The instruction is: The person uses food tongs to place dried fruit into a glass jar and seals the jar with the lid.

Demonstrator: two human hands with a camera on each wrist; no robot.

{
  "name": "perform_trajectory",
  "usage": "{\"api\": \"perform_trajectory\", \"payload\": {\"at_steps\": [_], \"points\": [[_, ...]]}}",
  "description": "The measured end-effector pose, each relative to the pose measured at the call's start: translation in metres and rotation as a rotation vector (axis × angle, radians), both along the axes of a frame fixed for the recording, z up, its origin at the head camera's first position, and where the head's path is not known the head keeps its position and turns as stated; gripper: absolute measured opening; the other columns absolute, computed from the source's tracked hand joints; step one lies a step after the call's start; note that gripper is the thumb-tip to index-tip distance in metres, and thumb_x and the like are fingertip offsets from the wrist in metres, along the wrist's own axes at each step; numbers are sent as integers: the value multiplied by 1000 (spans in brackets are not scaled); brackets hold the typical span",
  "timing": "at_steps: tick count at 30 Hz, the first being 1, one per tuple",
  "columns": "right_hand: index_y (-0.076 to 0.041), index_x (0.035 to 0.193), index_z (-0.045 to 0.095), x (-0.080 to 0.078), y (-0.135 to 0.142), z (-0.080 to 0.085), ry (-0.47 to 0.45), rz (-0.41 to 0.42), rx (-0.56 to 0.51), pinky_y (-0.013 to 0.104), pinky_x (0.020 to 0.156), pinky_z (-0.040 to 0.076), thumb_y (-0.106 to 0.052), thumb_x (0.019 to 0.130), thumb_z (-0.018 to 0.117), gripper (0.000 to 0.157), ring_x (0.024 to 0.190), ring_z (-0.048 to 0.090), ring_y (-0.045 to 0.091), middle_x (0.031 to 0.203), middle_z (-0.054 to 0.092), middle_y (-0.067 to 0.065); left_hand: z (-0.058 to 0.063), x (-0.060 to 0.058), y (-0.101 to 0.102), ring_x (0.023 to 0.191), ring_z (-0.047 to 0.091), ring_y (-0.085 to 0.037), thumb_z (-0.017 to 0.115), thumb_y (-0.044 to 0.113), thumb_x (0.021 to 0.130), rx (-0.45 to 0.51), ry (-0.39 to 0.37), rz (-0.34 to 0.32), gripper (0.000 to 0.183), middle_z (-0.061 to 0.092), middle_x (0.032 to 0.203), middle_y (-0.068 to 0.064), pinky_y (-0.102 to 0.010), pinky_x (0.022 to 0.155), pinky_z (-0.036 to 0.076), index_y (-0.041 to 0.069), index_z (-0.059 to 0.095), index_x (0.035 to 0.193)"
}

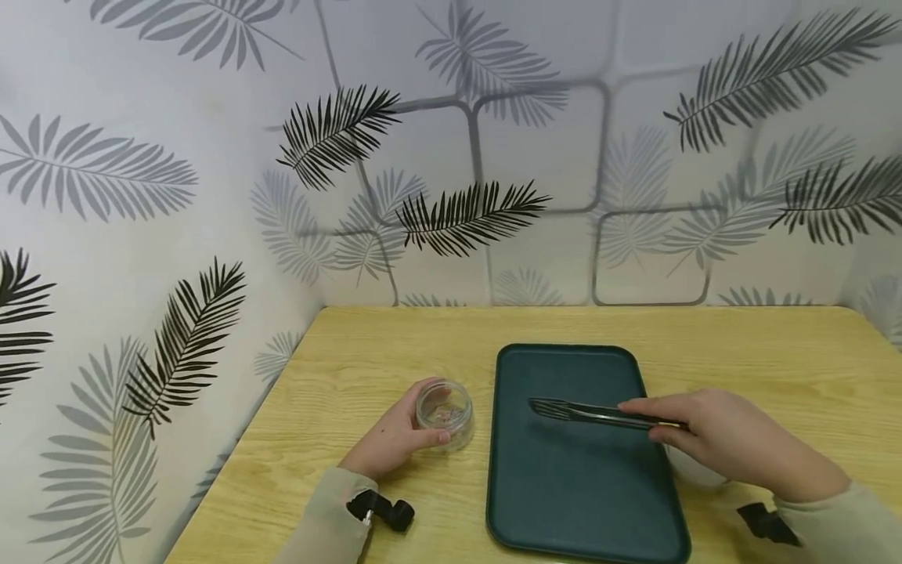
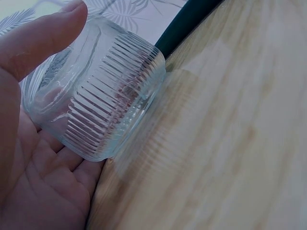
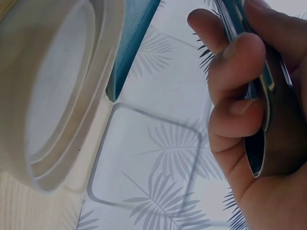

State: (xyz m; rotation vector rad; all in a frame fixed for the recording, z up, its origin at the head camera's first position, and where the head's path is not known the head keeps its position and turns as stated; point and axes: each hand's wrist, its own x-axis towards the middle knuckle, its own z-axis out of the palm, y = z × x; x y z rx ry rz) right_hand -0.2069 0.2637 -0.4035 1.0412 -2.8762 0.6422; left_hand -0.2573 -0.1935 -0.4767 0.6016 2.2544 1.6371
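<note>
My left hand (image 1: 391,439) holds a small clear glass jar (image 1: 460,432) that stands on the table left of the tray, thumb on the near side and fingers round the far side. Ribbed glass shows in the left wrist view, with small reddish-brown bits (image 2: 125,93) near the jar's bottom. Over the right part of a dark green tray (image 1: 585,501), my right hand (image 1: 733,439) grips metal tongs (image 1: 592,413) by the handle end, fingers curled round it. The tongs' slotted tips point left above the tray.
A white bowl (image 1: 694,471) sits by the tray's right edge, partly hidden under my right hand; it appears large in the right wrist view. The light wooden table (image 1: 395,337) meets a leaf-patterned wall covering (image 1: 535,258) at the back and left.
</note>
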Motion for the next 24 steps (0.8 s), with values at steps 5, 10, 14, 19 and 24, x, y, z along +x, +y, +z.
{"api": "perform_trajectory", "payload": {"at_steps": [5,10,14,19,24], "points": [[-25,140,63,3,-2,5,44,4,-37,23,58,39,-25,97,70,44,56,44,-5,99,72,-15,0,1,0,138,44,-19,81,27,89,-14,-5,9,82,44,154,-2,-42,110,35,25,34,155],[-27,141,63,4,-7,14,107,-12,-65,23,59,40,-25,96,71,45,59,47,-6,105,72,-16,3,1,0,139,43,-20,81,29,89,-23,11,13,82,43,155,-3,-44,111,34,26,33,156],[-30,142,61,3,-19,21,136,-11,-62,24,60,40,-24,95,72,48,56,43,-6,90,64,-28,4,1,-1,138,43,-18,81,29,89,-32,23,25,81,43,155,-2,-43,111,34,26,34,155],[-32,142,61,-1,-36,26,165,5,-58,24,61,40,-26,96,71,47,58,43,-6,91,65,-24,1,0,0,140,41,-22,80,26,90,-24,18,10,81,42,156,-5,-43,111,34,22,33,156],[-31,142,61,-6,-54,28,187,34,-56,26,62,42,-27,96,70,46,64,48,-6,111,71,-13,0,0,1,140,41,-21,80,25,90,-11,9,3,79,42,155,-4,-42,111,34,24,35,155]]}}
